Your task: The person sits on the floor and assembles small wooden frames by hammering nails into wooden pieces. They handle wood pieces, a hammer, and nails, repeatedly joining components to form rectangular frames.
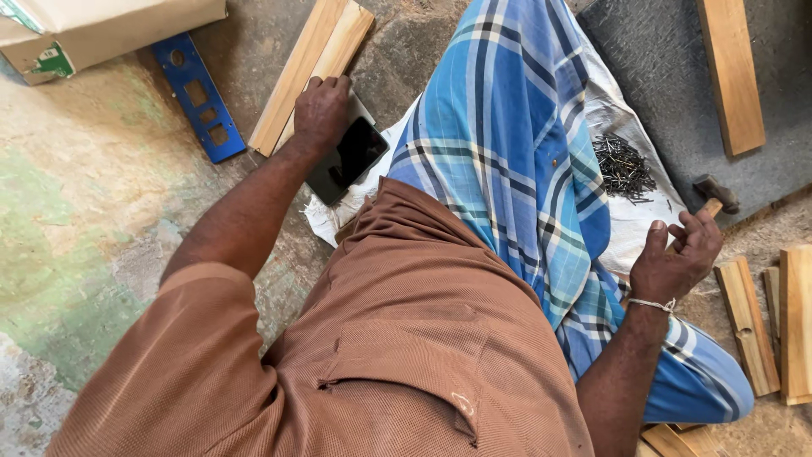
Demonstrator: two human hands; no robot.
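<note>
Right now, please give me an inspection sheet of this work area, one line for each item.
Surface: rough concrete floor, a grey mat at upper right.
Job's things: hammer; dark phone.
Clutter: loose nails on white cloth; wooden strips; blue metal plate; cardboard box.
Grippers: left hand rests on the phone; right hand grips the hammer handle.
Cables: nothing seen.
Surroundings: more wood pieces at right.

A dark, glossy-screened phone (348, 159) lies flat on the floor beside two pale wooden slats, partly under the left hand (321, 110), while a wooden-handled hammer (713, 196), dark head resting on the grey mat, sits in the right hand (675, 258).
</note>
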